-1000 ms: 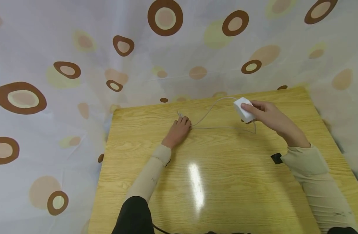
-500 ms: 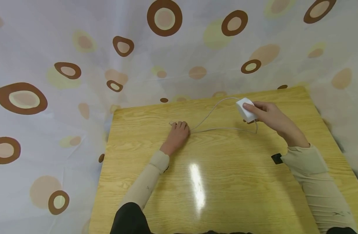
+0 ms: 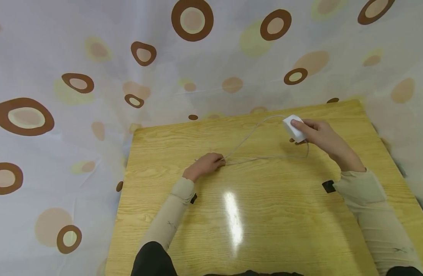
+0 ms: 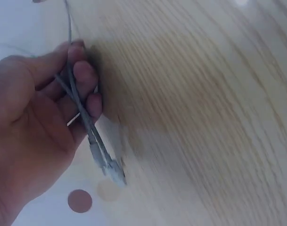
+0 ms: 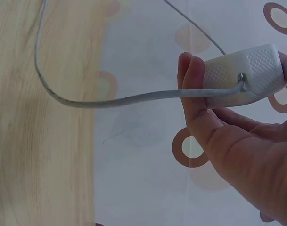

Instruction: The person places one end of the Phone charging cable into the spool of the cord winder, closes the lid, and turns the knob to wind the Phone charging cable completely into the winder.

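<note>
Over wooden tabletop [image 3: 273, 199], our right hand [image 3: 325, 140] grips white block [image 3: 294, 132] between thumb and fingers; our left hand [image 3: 205, 165] (fingers curled round crossed cords [image 4: 89, 123]) sits well apart. Best we draw them gently, avoiding tangles.

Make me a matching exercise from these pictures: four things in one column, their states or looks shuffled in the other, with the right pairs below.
Column one
1. small box
2. cable ends
3. left hand
4. tabletop

Column two
A. yellowish, wood-grained
B. curled round thin cable
C. white, gripped by the right hand
D. pale, close together, poking out free of the grip

Pairs: 1-C, 2-D, 3-B, 4-A
</note>
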`<state>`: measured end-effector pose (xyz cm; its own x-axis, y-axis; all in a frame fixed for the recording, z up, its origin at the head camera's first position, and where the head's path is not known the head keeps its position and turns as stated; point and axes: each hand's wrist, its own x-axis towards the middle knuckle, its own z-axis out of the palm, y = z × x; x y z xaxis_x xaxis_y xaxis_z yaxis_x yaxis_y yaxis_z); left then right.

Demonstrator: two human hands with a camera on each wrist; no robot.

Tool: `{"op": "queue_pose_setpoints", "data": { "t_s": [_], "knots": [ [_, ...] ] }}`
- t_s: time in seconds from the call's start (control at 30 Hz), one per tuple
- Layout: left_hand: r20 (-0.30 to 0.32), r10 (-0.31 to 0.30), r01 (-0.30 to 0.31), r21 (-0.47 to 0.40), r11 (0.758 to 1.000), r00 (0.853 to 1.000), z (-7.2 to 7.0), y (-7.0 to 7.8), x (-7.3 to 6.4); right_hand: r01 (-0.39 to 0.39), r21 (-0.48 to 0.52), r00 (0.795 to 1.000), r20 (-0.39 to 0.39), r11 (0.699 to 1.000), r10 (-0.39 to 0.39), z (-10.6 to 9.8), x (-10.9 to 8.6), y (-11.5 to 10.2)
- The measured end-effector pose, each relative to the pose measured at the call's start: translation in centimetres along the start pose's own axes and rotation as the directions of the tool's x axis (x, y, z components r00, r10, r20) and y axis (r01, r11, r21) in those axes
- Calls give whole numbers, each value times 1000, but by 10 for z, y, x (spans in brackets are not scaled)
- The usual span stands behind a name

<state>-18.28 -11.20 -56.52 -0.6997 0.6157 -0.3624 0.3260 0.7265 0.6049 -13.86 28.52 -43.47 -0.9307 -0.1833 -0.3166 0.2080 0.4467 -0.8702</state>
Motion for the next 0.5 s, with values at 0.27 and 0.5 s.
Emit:
{"op": "queue_pose_setpoints", "data": {
  "t_s": [0.27,0.5],
  "knots": [
    [53,30,-11,-315,949,998,2,-20,-19,-30,33,999,-44,999,32,-9,4,9],
    [24,20,-13,-267,964,1000,5,-21,-34,-46,33,998,-33,998,47,-14,6,16]
  ]
}}
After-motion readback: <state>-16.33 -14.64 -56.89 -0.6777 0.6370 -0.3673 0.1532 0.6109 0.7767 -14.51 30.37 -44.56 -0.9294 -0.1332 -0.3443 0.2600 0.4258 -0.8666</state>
